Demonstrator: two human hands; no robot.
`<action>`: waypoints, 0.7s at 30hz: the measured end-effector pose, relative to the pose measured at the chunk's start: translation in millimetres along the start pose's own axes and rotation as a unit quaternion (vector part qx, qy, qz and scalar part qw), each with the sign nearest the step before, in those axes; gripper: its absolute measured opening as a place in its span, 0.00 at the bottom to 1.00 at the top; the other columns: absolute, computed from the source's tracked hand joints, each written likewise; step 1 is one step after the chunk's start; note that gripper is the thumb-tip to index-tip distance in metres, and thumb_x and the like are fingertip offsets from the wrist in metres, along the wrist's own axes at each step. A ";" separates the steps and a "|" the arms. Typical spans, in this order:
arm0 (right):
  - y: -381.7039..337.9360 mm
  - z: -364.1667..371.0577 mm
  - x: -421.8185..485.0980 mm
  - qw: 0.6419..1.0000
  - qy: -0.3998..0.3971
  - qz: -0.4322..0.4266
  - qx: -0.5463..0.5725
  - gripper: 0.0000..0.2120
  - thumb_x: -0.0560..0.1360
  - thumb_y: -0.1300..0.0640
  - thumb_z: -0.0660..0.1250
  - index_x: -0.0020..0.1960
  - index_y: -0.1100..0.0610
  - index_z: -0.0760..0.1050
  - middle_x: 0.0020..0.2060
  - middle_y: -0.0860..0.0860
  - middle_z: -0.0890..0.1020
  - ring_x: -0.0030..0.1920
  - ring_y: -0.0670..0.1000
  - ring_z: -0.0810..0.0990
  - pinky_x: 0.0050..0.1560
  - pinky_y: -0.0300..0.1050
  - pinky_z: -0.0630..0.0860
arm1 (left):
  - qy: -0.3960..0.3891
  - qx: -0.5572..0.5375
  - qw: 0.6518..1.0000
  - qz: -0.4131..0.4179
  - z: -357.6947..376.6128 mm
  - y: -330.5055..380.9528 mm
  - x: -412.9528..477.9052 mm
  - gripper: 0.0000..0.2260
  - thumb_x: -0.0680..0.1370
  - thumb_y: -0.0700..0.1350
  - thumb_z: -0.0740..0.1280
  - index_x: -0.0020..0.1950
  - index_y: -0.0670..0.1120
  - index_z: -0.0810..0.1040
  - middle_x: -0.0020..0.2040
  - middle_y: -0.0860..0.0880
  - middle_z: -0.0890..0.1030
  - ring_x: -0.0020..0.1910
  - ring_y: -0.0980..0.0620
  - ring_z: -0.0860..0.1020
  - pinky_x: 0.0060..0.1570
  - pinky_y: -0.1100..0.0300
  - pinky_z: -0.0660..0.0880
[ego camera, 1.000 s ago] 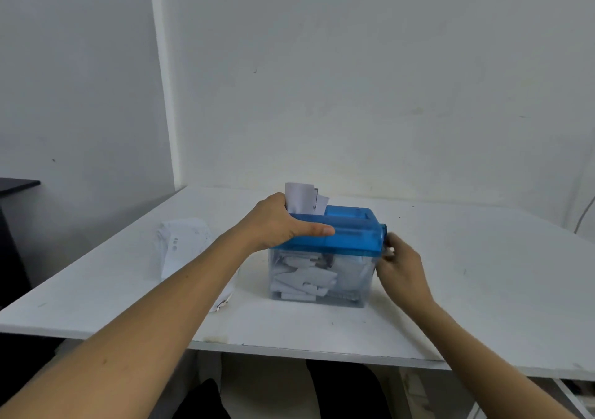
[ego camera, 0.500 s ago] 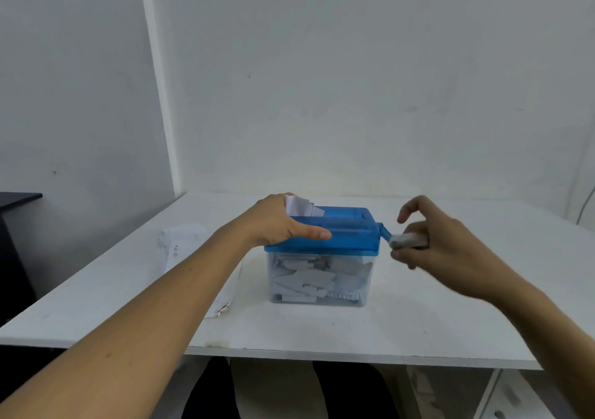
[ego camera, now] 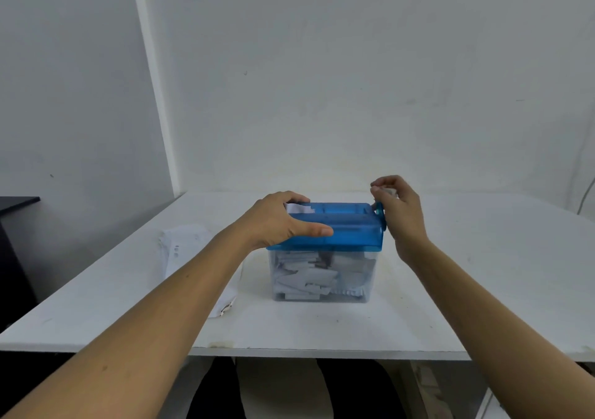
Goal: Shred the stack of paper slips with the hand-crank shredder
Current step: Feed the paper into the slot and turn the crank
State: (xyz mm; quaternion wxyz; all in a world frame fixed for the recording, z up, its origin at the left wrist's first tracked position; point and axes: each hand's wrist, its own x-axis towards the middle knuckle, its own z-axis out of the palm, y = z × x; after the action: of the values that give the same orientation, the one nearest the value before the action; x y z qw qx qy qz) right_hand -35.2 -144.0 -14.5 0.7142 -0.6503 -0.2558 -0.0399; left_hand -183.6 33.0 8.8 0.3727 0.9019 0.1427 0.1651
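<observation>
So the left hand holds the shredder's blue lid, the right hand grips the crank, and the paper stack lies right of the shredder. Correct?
One thing is wrong: the head view shows the stack lying left of the shredder, not right. The left hand holds the lid and the right hand grips the crank.

White table [ego camera: 483, 274] set in a corner of plain white walls [ego camera: 354, 80]; dark furniture [ego camera: 16, 241] at left.

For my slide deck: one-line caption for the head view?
Left hand steadies the blue shredder while the right hand grips its crank handle, paper stack alongside.
</observation>
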 end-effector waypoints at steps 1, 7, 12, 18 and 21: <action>5.7 0.9 1.2 1.000 -0.001 0.013 0.002 0.03 0.81 0.58 0.64 0.51 0.56 0.76 0.48 0.48 0.80 0.44 0.49 0.76 0.39 0.39 0.76 | -0.001 0.002 1.000 0.002 1.1 1.0 -0.5 0.42 0.55 0.68 0.75 0.67 0.56 0.74 0.65 0.56 0.73 0.62 0.52 0.72 0.60 0.56 0.71; 25.7 -7.1 -9.2 0.994 -0.053 0.050 -0.080 0.10 0.84 0.56 0.58 0.50 0.57 0.76 0.48 0.54 0.82 0.46 0.52 0.81 0.43 0.48 0.82 | -0.008 0.002 1.000 -0.002 0.5 1.7 -0.4 0.43 0.55 0.69 0.76 0.67 0.55 0.74 0.64 0.56 0.74 0.63 0.53 0.72 0.60 0.57 0.70; 38.6 -23.6 -37.2 0.970 -0.130 0.137 -0.151 0.15 0.85 0.56 0.52 0.54 0.58 0.77 0.48 0.59 0.82 0.40 0.54 0.79 0.43 0.48 0.79 | -0.006 0.011 1.000 0.001 1.9 0.9 0.9 0.42 0.56 0.69 0.76 0.67 0.55 0.73 0.62 0.57 0.74 0.60 0.54 0.73 0.60 0.57 0.73; -0.3 -47.4 -49.0 0.869 -0.312 0.176 -0.343 0.10 0.83 0.53 0.58 0.59 0.59 0.72 0.40 0.55 0.77 0.36 0.49 0.76 0.39 0.41 0.77 | -0.011 0.011 1.000 -0.009 -0.4 1.9 0.8 0.42 0.53 0.70 0.76 0.65 0.57 0.74 0.58 0.60 0.74 0.54 0.61 0.74 0.50 0.63 0.71; -21.0 -59.1 -57.6 0.839 -0.361 0.155 -0.378 0.15 0.81 0.54 0.65 0.64 0.53 0.63 0.37 0.54 0.79 0.32 0.46 0.75 0.38 0.37 0.77 | -0.015 0.005 1.000 -0.011 -0.7 3.4 0.4 0.44 0.53 0.69 0.77 0.65 0.56 0.74 0.57 0.60 0.74 0.54 0.60 0.74 0.52 0.63 0.72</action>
State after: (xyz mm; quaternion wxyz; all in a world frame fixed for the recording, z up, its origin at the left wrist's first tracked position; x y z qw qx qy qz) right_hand -74.8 -219.2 -20.9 0.2674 -0.8691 -0.3561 0.2151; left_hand -183.1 31.2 11.8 0.3719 0.9045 0.1483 0.1468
